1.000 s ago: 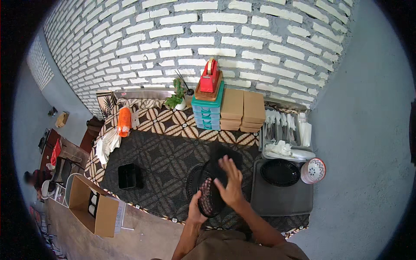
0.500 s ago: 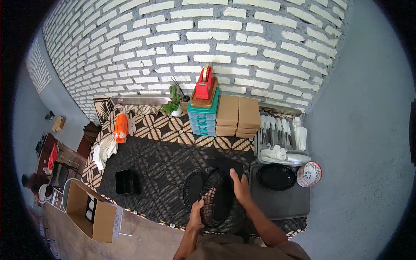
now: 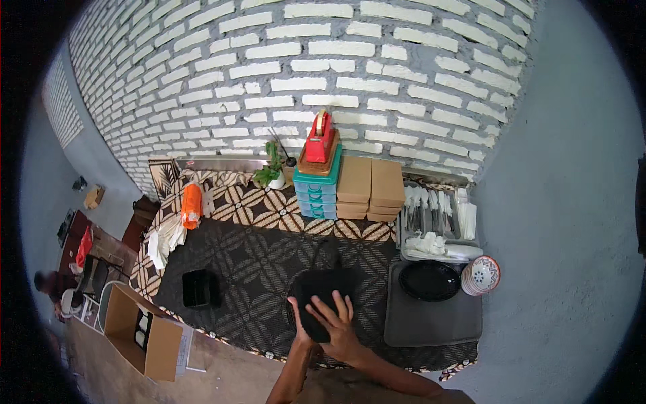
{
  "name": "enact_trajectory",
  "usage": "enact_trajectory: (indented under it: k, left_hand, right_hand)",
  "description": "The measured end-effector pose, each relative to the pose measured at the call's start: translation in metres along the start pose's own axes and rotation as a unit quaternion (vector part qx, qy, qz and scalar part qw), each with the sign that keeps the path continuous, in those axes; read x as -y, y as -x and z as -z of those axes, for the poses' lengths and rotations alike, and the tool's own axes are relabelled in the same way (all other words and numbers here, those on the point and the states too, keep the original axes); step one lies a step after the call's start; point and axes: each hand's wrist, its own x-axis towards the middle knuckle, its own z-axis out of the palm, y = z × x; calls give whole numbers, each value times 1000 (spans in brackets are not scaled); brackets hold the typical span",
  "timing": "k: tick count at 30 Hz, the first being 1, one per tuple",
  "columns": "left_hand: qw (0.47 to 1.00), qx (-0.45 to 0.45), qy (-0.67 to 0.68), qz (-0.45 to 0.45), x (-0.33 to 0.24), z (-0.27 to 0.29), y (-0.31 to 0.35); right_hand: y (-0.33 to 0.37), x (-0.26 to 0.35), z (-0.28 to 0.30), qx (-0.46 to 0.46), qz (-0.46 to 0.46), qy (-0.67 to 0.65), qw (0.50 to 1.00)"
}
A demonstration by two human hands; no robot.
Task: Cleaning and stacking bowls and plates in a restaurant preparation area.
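Observation:
My left hand (image 3: 301,328) grips the near left side of a dark bundle held low over the table's front, its thumb up along the edge. A black cloth (image 3: 324,283) covers the upper side of this bundle. The black oval basket seen in that hand earlier is now hidden by the cloth. My right hand (image 3: 339,331) lies on the cloth from the right, fingers spread and stretched out. Another black oval basket lay beside my left hand earlier; the cloth and hands now mostly block it.
A black square container (image 3: 197,288) stands on the dark mat at left. On the grey tray (image 3: 431,316) at right sit a black oval plate (image 3: 429,280) and patterned bowls (image 3: 480,275). Behind are cardboard boxes (image 3: 370,182), a drawer unit (image 3: 316,192) and a cutlery organizer (image 3: 434,222).
The basket has turned and the black cloth now lies over it. My right hand has moved left and down, from the cloth's right edge onto its top.

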Motion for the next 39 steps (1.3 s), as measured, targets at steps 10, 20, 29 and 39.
enact_trajectory:
  k: [10,20,29,39]
  left_hand:
    - [988,76,-131,4,21,-19,29]
    - [752,125,-595,-253,31,-57,15]
    - [895,127,-393,-171,11,-66,9]
    - [880,125,-397,-229,-14,-48,-4]
  right_hand:
    - [-29,-91,65,-245,-436,-453,738]
    - [19,-65,-1,-281,-321,-601,676]
    - [-34,-19,57,-64,-259,-193,944]
    - [3,-37,32,223,-221,-244,917]
